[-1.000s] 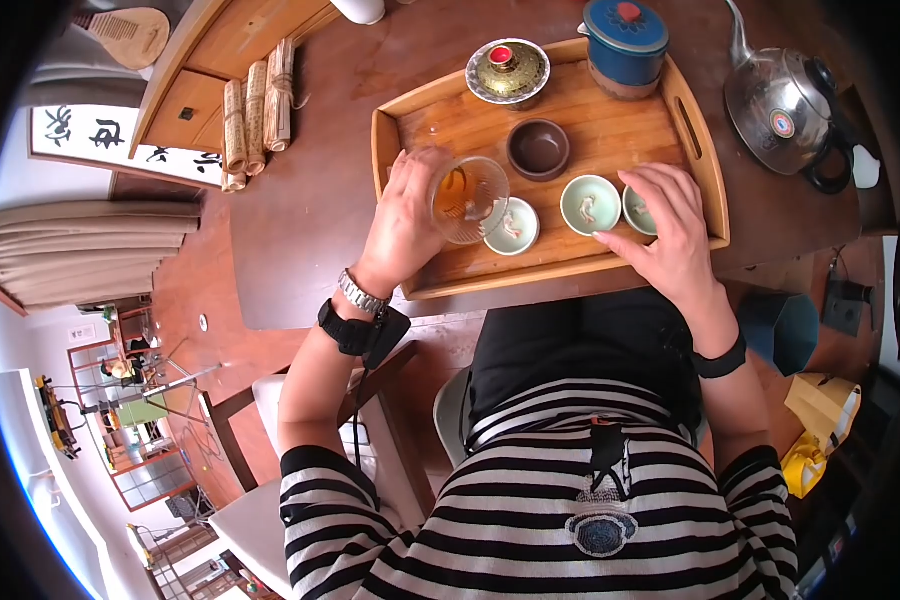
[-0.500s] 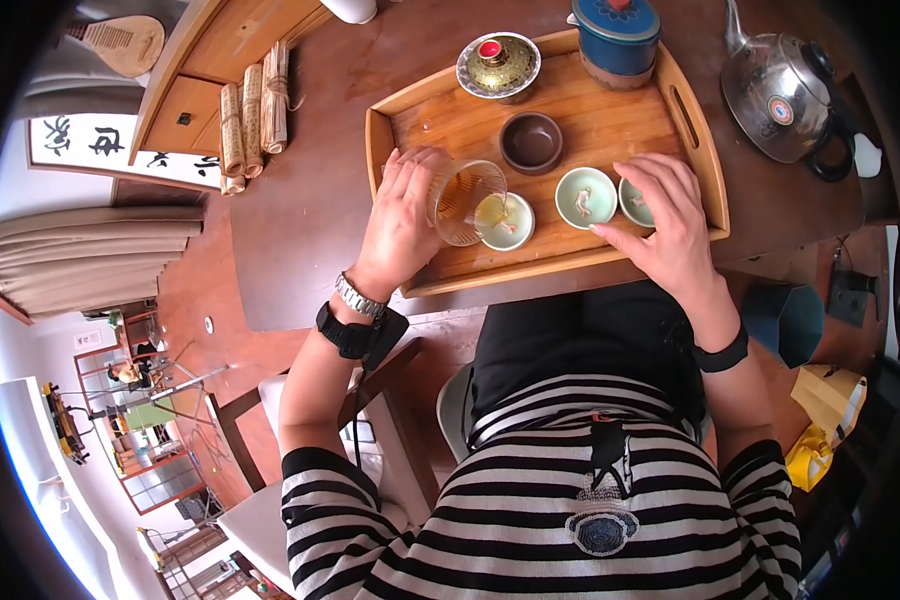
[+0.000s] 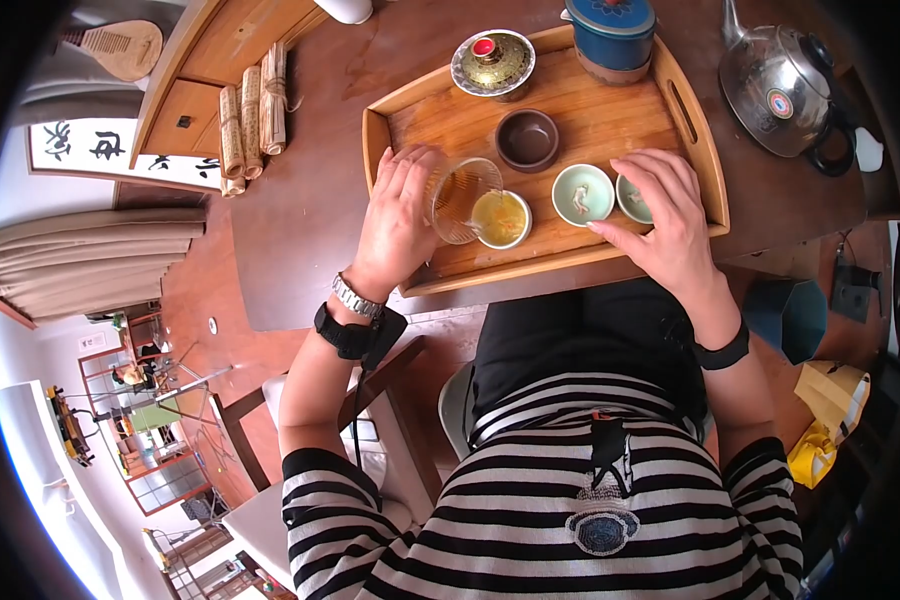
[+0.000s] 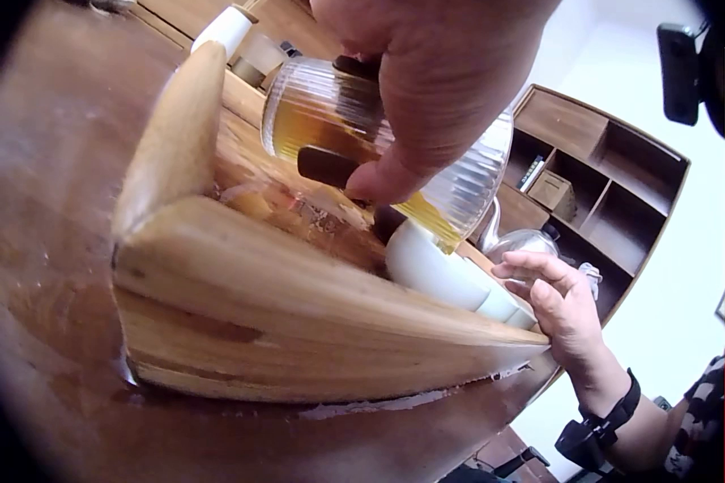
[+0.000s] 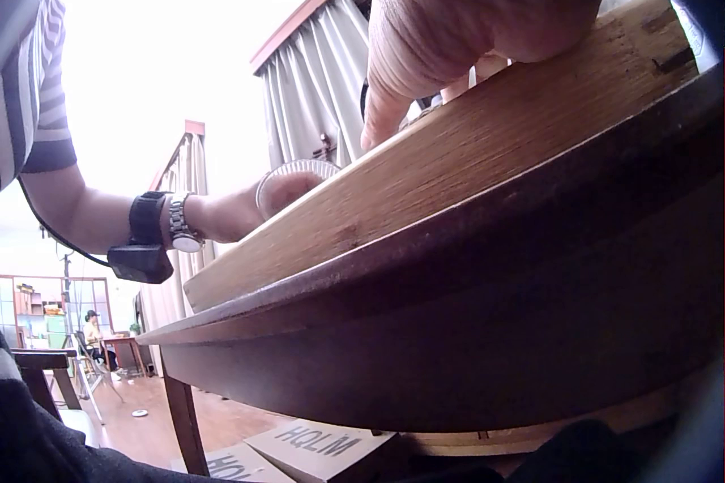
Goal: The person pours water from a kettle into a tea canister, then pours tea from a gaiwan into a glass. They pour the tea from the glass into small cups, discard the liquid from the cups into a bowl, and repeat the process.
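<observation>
My left hand (image 3: 398, 205) grips a ribbed glass pitcher (image 3: 460, 200) by dark brown tabs on its side, seen in the left wrist view. The pitcher holds amber tea and leans over the leftmost pale green cup (image 3: 515, 240), its lip right at the cup's rim. Yellow tea (image 3: 497, 216) stands in that cup. Over to the right, my right hand (image 3: 670, 205) arches with loosely bent fingers above the rightmost green cup (image 3: 630, 198), partly hiding it. Its thumb lies by the rim of the middle green cup (image 3: 583, 195), where a small figure shows inside.
The wooden tray (image 3: 530, 280) also bears a brown bowl (image 3: 527, 140), a patterned lidded bowl (image 3: 492, 65) and a blue lidded pot (image 3: 613, 40). To its right stands a steel kettle (image 3: 780, 90). Tied bamboo scrolls (image 3: 253, 120) lie far left.
Tea has run from the tilted pitcher into the leftmost cup, whose level has risen over the figure inside. The right hand keeps its place by the other cups.
</observation>
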`<action>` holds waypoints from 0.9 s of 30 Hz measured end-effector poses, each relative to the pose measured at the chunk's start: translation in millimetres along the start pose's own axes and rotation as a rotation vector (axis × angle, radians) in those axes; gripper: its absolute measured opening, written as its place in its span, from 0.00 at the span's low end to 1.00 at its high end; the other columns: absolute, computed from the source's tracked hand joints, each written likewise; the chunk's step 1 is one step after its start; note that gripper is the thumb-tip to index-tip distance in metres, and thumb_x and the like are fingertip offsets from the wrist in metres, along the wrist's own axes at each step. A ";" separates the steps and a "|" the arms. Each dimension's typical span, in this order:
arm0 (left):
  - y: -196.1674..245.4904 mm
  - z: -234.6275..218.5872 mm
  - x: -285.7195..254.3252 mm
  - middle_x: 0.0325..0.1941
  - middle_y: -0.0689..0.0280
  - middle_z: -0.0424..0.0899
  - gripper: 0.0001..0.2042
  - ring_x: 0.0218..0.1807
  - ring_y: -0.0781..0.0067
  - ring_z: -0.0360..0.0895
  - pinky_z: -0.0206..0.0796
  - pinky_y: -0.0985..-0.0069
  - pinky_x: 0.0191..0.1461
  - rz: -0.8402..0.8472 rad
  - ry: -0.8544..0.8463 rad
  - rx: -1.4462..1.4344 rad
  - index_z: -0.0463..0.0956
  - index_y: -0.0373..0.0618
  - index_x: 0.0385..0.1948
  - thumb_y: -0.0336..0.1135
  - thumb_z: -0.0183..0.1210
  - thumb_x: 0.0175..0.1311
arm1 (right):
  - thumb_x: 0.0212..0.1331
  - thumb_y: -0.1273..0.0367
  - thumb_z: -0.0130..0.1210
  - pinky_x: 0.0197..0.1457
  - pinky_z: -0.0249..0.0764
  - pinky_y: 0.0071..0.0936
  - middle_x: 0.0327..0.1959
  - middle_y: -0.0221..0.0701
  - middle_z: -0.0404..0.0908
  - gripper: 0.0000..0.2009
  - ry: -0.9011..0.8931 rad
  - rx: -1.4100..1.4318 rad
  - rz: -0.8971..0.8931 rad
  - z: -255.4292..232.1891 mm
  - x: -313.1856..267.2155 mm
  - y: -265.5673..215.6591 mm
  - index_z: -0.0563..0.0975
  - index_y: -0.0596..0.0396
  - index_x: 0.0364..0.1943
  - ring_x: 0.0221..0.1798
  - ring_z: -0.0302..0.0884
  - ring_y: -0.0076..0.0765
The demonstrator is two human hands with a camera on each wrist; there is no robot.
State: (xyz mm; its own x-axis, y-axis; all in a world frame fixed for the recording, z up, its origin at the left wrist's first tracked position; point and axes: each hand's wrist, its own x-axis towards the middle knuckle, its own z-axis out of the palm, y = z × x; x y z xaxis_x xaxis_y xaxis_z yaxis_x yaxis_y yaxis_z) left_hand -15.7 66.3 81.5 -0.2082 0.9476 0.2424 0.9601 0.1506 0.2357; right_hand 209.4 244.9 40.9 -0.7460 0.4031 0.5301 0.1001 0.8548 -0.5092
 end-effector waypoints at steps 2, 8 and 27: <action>-0.6 0.1 -0.3 0.49 0.56 0.70 0.31 0.56 0.54 0.65 0.48 0.56 0.65 -0.004 0.002 0.015 0.64 0.41 0.48 0.23 0.62 0.32 | 0.35 0.66 0.67 0.53 0.65 0.38 0.44 0.38 0.73 0.26 -0.001 -0.001 0.001 0.4 -0.2 0.5 0.73 0.59 0.44 0.50 0.67 0.46; 5.1 -3.5 0.3 0.48 0.55 0.71 0.30 0.55 0.55 0.65 0.46 0.59 0.66 -0.077 -0.011 -0.057 0.64 0.40 0.48 0.22 0.60 0.33 | 0.34 0.67 0.67 0.52 0.65 0.38 0.44 0.38 0.73 0.26 0.009 0.009 0.003 0.6 0.3 0.1 0.73 0.59 0.43 0.50 0.67 0.46; 31.2 -21.2 18.7 0.41 0.59 0.77 0.30 0.44 0.66 0.76 0.67 0.74 0.49 -0.332 -0.009 -0.326 0.67 0.40 0.45 0.27 0.67 0.33 | 0.51 0.72 0.57 0.46 0.69 0.31 0.39 0.39 0.75 0.12 0.358 -0.005 0.229 -20.8 -4.7 42.0 0.74 0.58 0.40 0.42 0.72 0.43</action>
State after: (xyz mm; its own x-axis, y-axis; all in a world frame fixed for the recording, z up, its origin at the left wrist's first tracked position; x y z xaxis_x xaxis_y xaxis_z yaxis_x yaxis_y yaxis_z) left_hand 6.4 82.8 113.4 -0.4915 0.8656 0.0956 0.7325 0.3515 0.5830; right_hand 230.8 285.8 31.1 -0.4280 0.6703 0.6062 0.2410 0.7311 -0.6383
